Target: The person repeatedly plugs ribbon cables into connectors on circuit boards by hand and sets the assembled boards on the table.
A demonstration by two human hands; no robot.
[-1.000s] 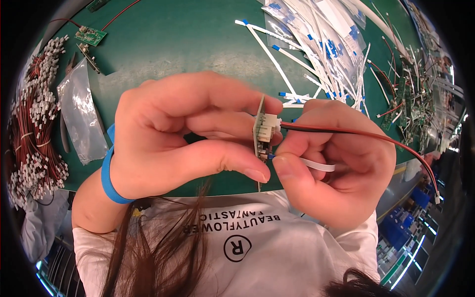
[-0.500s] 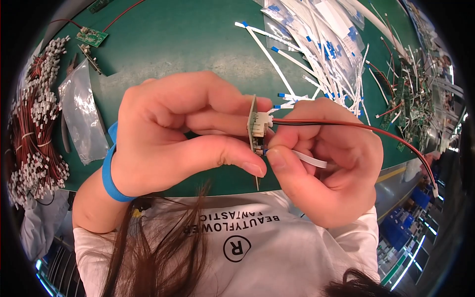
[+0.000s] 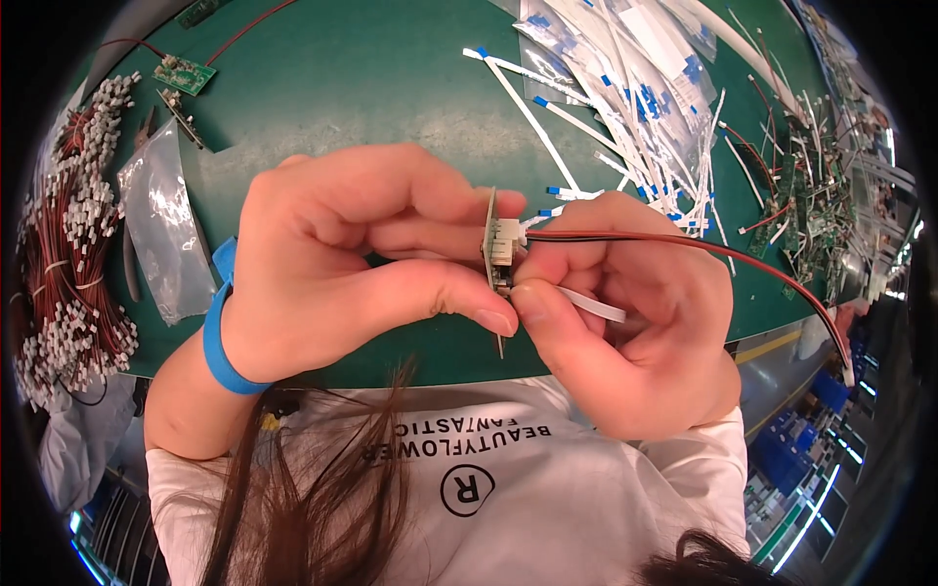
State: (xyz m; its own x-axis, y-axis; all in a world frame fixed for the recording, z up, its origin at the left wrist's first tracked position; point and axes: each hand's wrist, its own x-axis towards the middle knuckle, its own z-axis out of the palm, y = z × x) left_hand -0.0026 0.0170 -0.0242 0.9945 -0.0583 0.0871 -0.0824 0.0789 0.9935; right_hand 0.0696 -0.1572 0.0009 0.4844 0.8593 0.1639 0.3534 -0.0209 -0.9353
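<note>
Holding board (image 3: 489, 232) near edge-on between both hands, raised over the near side of green bench (image 3: 342, 88), component face toward right hand (image 3: 645, 293). Left hand (image 3: 322, 249): thumb and fingers clamped on board, thumb at the nearer part, fingers at the farther part. Right hand: thumb and index together on white flat cable (image 3: 598, 308), tight up against board, tail looping out past the pinch. Red-and-black lead (image 3: 674, 239) joined at white connector (image 3: 505, 241), draped across right hand. Cannot tell seating of cable end, hidden by fingertips.

Tips, by judgement: pinch close to cable end, hold strip square to board, back up any force with left fingers. Avoid twisting or creasing. Clear lead off knuckles, avoid tugging. Check both cable corners before releasing.
</note>
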